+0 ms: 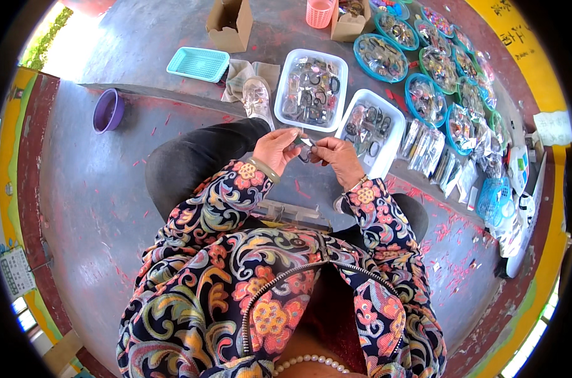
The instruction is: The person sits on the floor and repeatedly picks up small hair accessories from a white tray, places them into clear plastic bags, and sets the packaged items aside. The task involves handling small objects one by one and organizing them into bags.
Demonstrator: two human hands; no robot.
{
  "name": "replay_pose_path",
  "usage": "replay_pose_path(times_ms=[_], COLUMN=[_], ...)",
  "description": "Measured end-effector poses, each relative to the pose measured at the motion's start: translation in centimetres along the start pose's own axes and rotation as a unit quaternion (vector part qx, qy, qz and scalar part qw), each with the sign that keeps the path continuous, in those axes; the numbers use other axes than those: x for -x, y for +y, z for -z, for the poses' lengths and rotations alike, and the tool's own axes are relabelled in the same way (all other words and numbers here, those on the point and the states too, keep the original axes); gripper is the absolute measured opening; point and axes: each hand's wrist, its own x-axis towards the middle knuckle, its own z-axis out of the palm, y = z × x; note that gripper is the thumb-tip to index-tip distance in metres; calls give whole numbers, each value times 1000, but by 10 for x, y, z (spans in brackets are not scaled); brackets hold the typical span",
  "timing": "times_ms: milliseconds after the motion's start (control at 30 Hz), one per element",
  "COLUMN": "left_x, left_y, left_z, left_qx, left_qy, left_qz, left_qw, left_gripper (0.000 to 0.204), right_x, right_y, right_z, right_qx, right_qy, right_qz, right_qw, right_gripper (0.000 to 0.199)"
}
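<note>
The piece (pixel 307 142), a small item with a pale part and a dark part, is between the two hands, in front of the body. The left hand (pixel 276 151) has thumb and fingers drawn together at its 10 o'clock edge; the right hand (pixel 340 160) pinches from 3 o'clock. Both grips look nearly closed on it, though I cannot tell exactly where each fingertip meets it (it is tiny in this view).

Taking the piece as the dial's centre, one white tub (pixel 320 126) lies at 12 and another tub (pixel 392 148) near 3, both holding dark loops (pixel 320 97) and clear packets. Teal baskets (pixel 363 69) spread from 1 to 2, the shoe (pixel 256 97) rests between 10 and 11, and the purple basin (pixel 108 112) stands at 9.

As I judge it, the chief risk is a slip: with so little to pinch, one loose fingertip could drop the piece onto the floor, where red scraps (pixel 453 236) at 4 would make it harder to spot. Dropped toward 12, it could get lost among similar loops. Uneven pulling might also bend or tear the pale part, if it is thin.
</note>
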Motion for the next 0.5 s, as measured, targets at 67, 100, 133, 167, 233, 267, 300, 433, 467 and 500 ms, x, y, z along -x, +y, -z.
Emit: replay_pose_path(times_ms=[67, 100, 133, 167, 233, 267, 300, 433, 467, 500], left_x=[-1, -1, -1, -1, -1, -2, -2, -2, 0, 1], left_y=[0, 0, 0, 1, 2, 2, 3, 2, -1, -1], left_z=[1, 1, 1, 1, 1, 1, 2, 4, 0, -3], left_qx=[5, 7, 5, 3, -3, -8, -13, -67, -72, -76], left_qy=[1, 2, 8, 14, 18, 17, 18, 46, 80, 114], left_qz=[-4, -6, -8, -11, -13, -13, -13, -36, -58, -81], left_qw=[1000, 1000, 1000, 1000, 1000, 1000, 1000, 996, 993, 987], left_gripper=[17, 17, 17, 17, 17, 17, 17, 23, 26, 30], right_x=[2, 2, 2, 2, -1, -3, -3, -5, -7, -10], right_y=[-2, -3, -4, -4, 2, 4, 3, 1, 2, 4], right_z=[0, -1, -1, -2, -2, -2, -2, 1, 2, 5], right_qx=[0, -6, -12, -18, 2, 12, 14, 0, -10, -20], right_qy=[2, 3, 4, 5, 19, 25, 17, 7, 10, 21], right_qz=[-1, -1, -1, -1, 13, 19, 22, 0, -12, -13], right_qw=[1000, 1000, 1000, 1000, 1000, 999, 1000, 1000, 1000, 999], right_gripper=[17, 17, 16, 16, 15, 15, 15, 15, 15, 15])
